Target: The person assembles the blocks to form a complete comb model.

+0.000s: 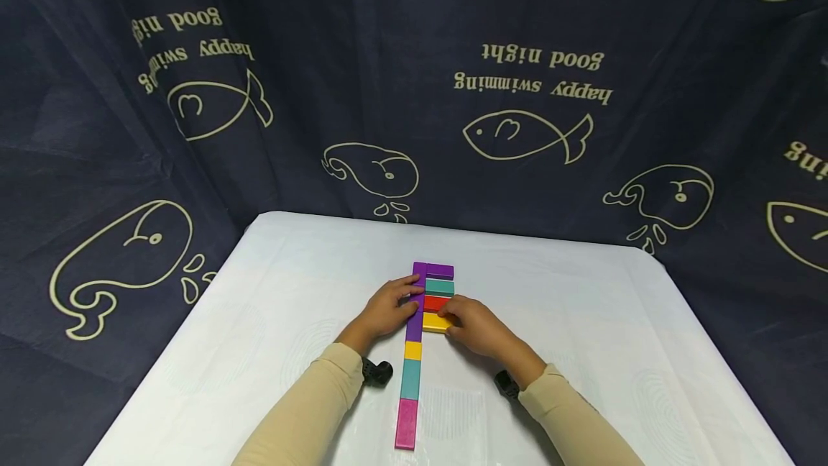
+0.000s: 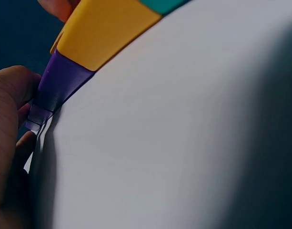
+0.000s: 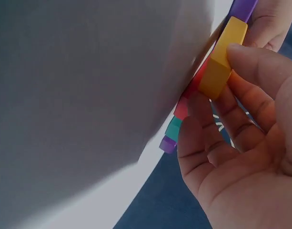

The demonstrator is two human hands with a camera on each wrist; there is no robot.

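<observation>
A straight line of flat coloured blocks runs away from me, with purple blocks (image 1: 414,329) at its far end. My left hand (image 1: 386,308) lies along their left side, its fingers and thumb touching the purple. To the right of the purple stretch, short crosswise blocks are stacked one behind another: a yellow block (image 1: 435,323) nearest, then a red block (image 1: 435,304), a teal block (image 1: 440,285) and a purple block (image 1: 440,271). My right hand (image 1: 480,327) pinches the yellow block between thumb and fingers, as the right wrist view shows.
Nearer me, the line continues with a small yellow block (image 1: 413,350), a teal block (image 1: 410,379) and a pink block (image 1: 406,424). Everything lies on a white-covered table (image 1: 582,351). A dark printed curtain (image 1: 414,92) hangs behind and beside it.
</observation>
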